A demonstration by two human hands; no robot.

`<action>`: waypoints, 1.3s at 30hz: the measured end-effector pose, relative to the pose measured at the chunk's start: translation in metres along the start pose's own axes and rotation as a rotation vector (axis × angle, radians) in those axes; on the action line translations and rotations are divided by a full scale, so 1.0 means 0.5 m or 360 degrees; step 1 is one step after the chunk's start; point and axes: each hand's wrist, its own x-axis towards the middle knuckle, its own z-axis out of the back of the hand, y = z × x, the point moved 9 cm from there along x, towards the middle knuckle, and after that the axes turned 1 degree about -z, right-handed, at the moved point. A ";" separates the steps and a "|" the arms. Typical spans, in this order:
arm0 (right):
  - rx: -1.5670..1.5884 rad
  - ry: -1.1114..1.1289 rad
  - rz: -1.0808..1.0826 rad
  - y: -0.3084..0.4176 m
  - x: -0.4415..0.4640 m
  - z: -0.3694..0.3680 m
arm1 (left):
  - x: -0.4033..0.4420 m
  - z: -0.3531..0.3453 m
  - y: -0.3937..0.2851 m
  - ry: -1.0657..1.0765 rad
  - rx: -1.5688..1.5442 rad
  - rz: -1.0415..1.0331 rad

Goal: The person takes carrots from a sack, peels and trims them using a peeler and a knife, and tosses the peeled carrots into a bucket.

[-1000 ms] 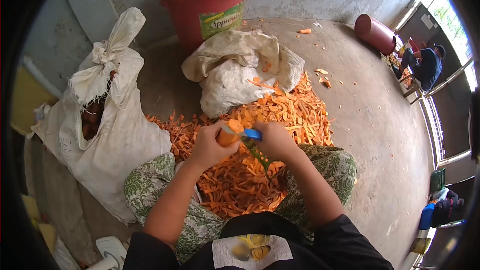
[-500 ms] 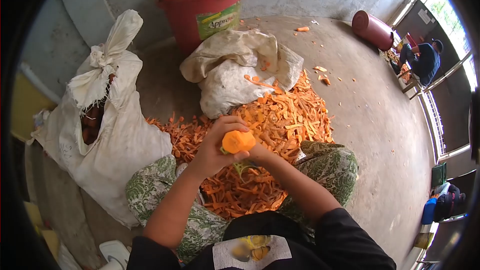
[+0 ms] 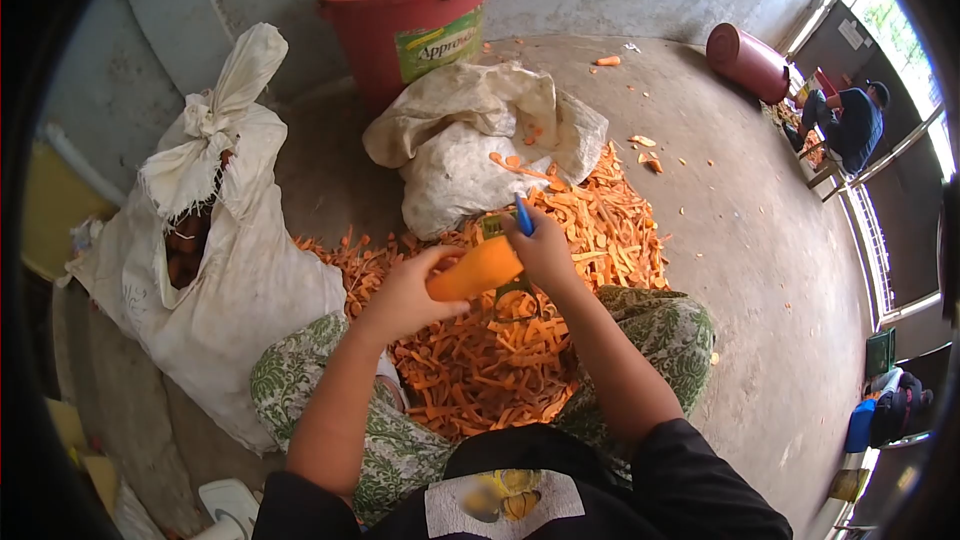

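Observation:
My left hand (image 3: 408, 292) is closed round one end of a peeled carrot (image 3: 477, 270), which lies slanted in front of me. At the carrot's other end, my right hand (image 3: 545, 252) grips a small blue-handled tool (image 3: 524, 214). Its working end is hidden, so I cannot tell whether it is a peeler or a knife. Something green shows just behind and below that hand. Under both hands spreads a big heap of orange peelings (image 3: 490, 380), between my legs in patterned trousers and up against a crumpled white sack (image 3: 465, 175).
A tied white sack (image 3: 230, 290) with a torn opening stands at left, dark roots showing inside. Behind the heap is a red tub (image 3: 400, 40). Farther right, a maroon barrel (image 3: 745, 62) lies tipped near a seated person (image 3: 855, 130). Scraps (image 3: 645, 141) dot the concrete floor.
The carrot has turned from end-on to sideways and shows its length. My right hand has come out from under it, moving up and right, and the blue handle is now visible.

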 end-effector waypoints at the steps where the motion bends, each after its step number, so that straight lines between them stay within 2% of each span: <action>1: -0.0349 -0.0058 0.0089 0.049 -0.023 0.010 | 0.003 -0.010 0.005 0.0000 0.0001 -0.0002; 3: -0.0337 -0.0060 0.0181 0.084 -0.051 -0.001 | 0.007 -0.047 0.020 0.0098 0.0150 -0.0122; 5: -0.0688 -0.0108 0.0535 0.118 -0.064 -0.010 | 0.012 -0.056 0.028 0.0085 0.0100 -0.0114; 6: -0.0713 -0.0172 0.0618 0.130 -0.068 0.005 | 0.016 -0.039 0.024 -0.0088 0.0042 -0.0169; 7: -0.0713 -0.0177 0.0606 0.131 -0.069 0.019 | 0.016 -0.022 0.022 -0.0262 -0.0017 -0.0218; 8: -0.0827 -0.0102 0.0561 0.128 -0.068 0.023 | 0.021 -0.016 0.028 -0.0257 -0.0015 -0.0215; 10: -0.0964 0.0138 0.0454 0.124 -0.076 0.020 | 0.029 0.031 0.021 -0.0495 -0.0009 -0.0345; 13: -0.1140 0.0305 0.0412 0.136 -0.109 -0.002 | 0.023 0.050 0.003 -0.0600 0.0097 -0.0355; 32: -0.1162 0.0262 0.0367 0.114 -0.106 -0.015 | 0.014 0.054 -0.019 -0.0700 0.0363 -0.0286; 39: -0.1077 0.0334 0.0277 0.091 -0.098 -0.023 | 0.004 0.047 -0.032 -0.0632 0.0360 -0.0449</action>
